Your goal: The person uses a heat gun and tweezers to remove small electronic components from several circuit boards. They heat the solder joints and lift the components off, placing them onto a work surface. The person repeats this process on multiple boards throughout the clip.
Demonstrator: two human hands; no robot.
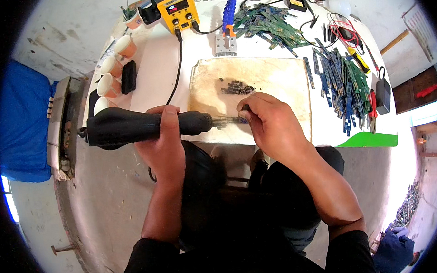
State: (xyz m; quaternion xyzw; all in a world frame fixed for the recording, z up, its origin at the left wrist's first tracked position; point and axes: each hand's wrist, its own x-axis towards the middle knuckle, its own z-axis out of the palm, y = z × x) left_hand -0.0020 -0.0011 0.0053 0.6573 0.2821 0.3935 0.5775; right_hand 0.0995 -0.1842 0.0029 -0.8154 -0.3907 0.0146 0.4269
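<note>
L hand grips blk tool nr R hand

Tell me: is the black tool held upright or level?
Level: the left hand holds the tool sideways, its nozzle pointing toward the right hand.

White table under beige board, cups, circuit strips

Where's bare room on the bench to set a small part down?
Pale tabletop between the black cord and the black object beside the paper cups; tan mat, between the small black pieces and its right edge, beyond the right hand. Crowded: upper right and right, with far strip pile, near strip pile, red-handled pliers.
</note>
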